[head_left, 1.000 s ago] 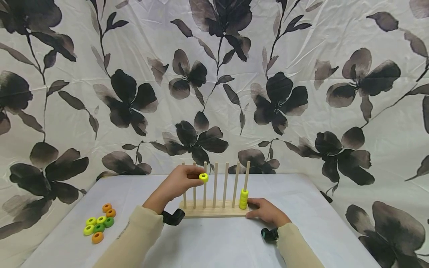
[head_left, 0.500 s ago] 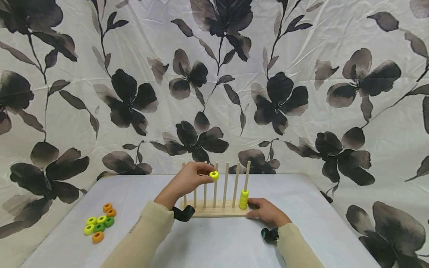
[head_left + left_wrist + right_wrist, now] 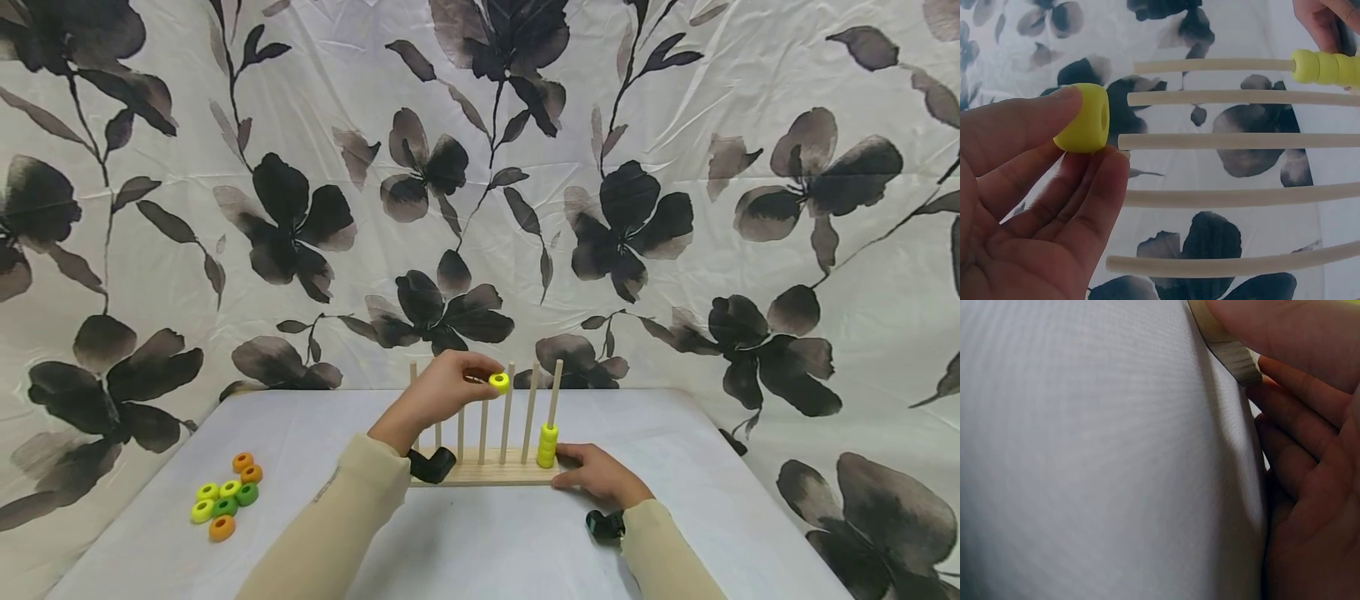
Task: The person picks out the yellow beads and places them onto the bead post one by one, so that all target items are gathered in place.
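My left hand (image 3: 438,390) pinches a yellow bead (image 3: 498,383) between thumb and fingers, level with the upper ends of the pegs. In the left wrist view the yellow bead (image 3: 1090,125) has its hole facing the pegs and is apart from them. The wooden peg stand (image 3: 491,477) has a flat base and several upright pegs. A stack of yellow beads (image 3: 547,446) sits on its rightmost peg. My right hand (image 3: 600,477) holds the base's right end, thumb in front and fingers behind. In the right wrist view the wooden base's corner (image 3: 1235,359) shows beside the thumb.
On the table's left side lie loose beads: orange ones (image 3: 222,527), green ones (image 3: 247,494) and yellow ones (image 3: 202,511). A white cloth covers the table (image 3: 480,550). Behind it hangs a floral curtain (image 3: 337,83).
My left hand has carried the yellow bead rightward along the row of pegs and slightly up. My right hand stays at the base's end.
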The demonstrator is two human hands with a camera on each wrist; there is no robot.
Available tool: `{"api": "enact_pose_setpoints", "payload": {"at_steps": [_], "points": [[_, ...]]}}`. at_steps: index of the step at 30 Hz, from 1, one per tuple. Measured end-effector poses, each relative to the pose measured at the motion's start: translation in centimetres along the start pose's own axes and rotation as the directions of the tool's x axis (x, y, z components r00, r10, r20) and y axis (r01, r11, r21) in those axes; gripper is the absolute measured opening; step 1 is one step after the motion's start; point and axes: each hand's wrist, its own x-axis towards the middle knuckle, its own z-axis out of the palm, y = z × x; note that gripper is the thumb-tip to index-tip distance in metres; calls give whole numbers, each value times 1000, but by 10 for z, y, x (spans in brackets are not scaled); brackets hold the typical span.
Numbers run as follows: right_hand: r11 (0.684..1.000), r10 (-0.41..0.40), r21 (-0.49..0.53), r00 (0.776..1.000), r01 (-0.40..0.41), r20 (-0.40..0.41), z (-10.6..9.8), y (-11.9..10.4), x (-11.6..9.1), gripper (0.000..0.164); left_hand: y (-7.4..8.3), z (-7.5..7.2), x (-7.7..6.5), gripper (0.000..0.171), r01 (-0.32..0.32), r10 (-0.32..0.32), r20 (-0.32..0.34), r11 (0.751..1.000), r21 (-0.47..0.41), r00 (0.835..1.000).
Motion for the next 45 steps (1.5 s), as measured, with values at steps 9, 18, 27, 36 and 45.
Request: {"api": "enact_pose_setpoints", "payload": {"at_steps": [9,18,27,36,45], "points": [[1000,14,-8,1000,-14,0,1,0,1,73,12,5,9,36,-36,35,32,999,18,999],[1000,1,-8,1000,-1,0,-1,-2,1,71,24,9,21,38,-59,59,35,998,14,998],[1000,8,1,1000,-8,2,-1,-2,-1,72,31,18,34,35,-81,80,38,996,29,996],[1000,17,11,1000,-18,10,-1,-2,0,73,35,31,48,32,-104,101,35,991,88,994],[1000,23,3,1000,-23,13,-2,-1,0,72,36,44,58,32,-118,116,27,990,83,993]]}}
